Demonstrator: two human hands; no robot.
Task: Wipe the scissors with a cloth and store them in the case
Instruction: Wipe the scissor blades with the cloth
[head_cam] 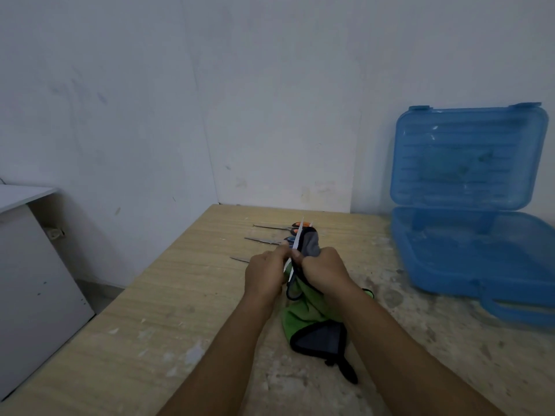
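Head view, both hands up over mid-table. Left hand (264, 274) has its fingers curled tight on the scissors (296, 244), low on the blade. Right hand (322, 271) is fisted around the cloth (312, 310), bunching it against the same blade from the right side. Blade tips point up and away from me, toward the wall (270, 100). Handles are buried under hands and cloth; I can't tell which hand carries them. Blades look slightly parted at the tips, but there's blur, so not sure.

The cloth is green and grey with dark trim. Its lower end drapes onto the wooden table (168, 295) between the forearms.

Behind the hands, lying flat on the table with blades pointing left: an orange-handled pair (271, 226), a blue-handled pair (264, 240), and a third blade (240, 259) whose handle is hidden by the left hand.

The blue translucent case (450, 280) sits open at the table's right, well apart from the hands, with its lid (468, 157) upright against the wall. I can see no scissors in it.

A white cabinet (33, 265) stands left of the table.
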